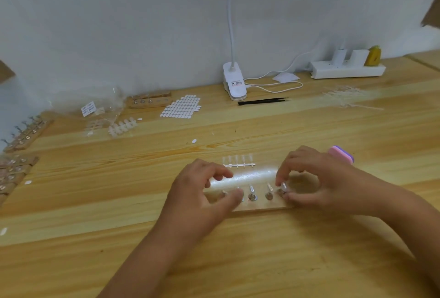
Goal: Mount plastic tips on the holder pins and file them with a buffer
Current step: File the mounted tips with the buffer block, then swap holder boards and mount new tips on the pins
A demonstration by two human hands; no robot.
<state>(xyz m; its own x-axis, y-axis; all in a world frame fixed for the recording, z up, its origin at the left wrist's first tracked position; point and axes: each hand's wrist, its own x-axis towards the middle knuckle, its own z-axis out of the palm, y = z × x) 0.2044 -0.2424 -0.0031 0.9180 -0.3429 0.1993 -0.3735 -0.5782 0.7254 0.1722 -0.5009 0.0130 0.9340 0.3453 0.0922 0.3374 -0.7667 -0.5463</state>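
Head camera looked down on a pale wooden desk [238, 262] where a person's two hands worked over a light wooden holder block [258, 205] lying flat near the front middle. A row of short metal pins [252, 196] stood along the block, several carrying clear tips.

The right hand [307, 178] hung over the block's right end, thumb and forefinger pressed together on a clear plastic tip [283, 185] sitting at the rightmost pin. The left hand [202, 190] curled over the block's left end, its thumb tip lying by the second pin. Whether it truly gripped the block could not be told.

Just behind the block lay a strip of five clear tips [238, 162] joined on a bar. A pink and purple buffer block [341, 153] lay on the desk just beyond the right hand, partly hidden by it.

Farther back, near the wall, stood a white clip lamp [234, 83] with black tweezers [262, 101] lying in front of it. To its right sat a white power strip [347, 70], and to its left a sheet of white oval stickers [181, 106]. More wooden holders [26, 134] lay along the left edge.
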